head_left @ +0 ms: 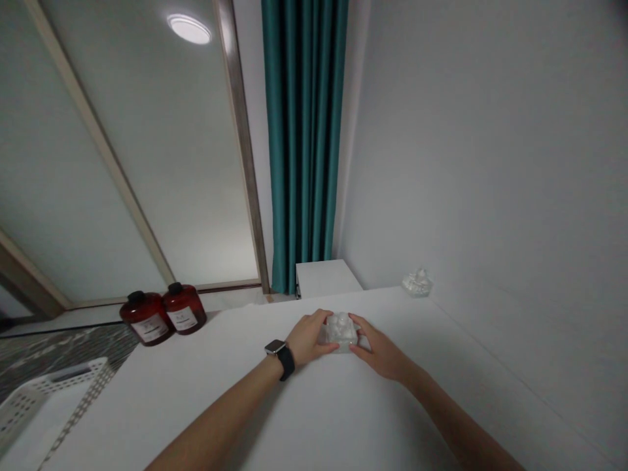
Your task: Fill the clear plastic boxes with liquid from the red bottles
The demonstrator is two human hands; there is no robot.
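A small, square, clear glass piece [342, 332] with a knobbly top sits on the white tabletop; whether it is a dish or a solid ornament I cannot tell. My left hand [309, 338], with a dark-banded watch [282, 356] on its wrist, is closed around the left side of the glass. From the opposite side, my right hand [377, 347] grips it between thumb and fingers. Another clear, ridged glass piece [417, 283] stands apart at the table's far right corner, by the wall.
Two dark red bottles [184, 309] with black caps and white labels stand at the table's left edge. A white perforated basket [53, 383] is at lower left. Beyond the table are a low white cabinet [326, 278], a teal curtain [304, 144] and frosted sliding doors [161, 150].
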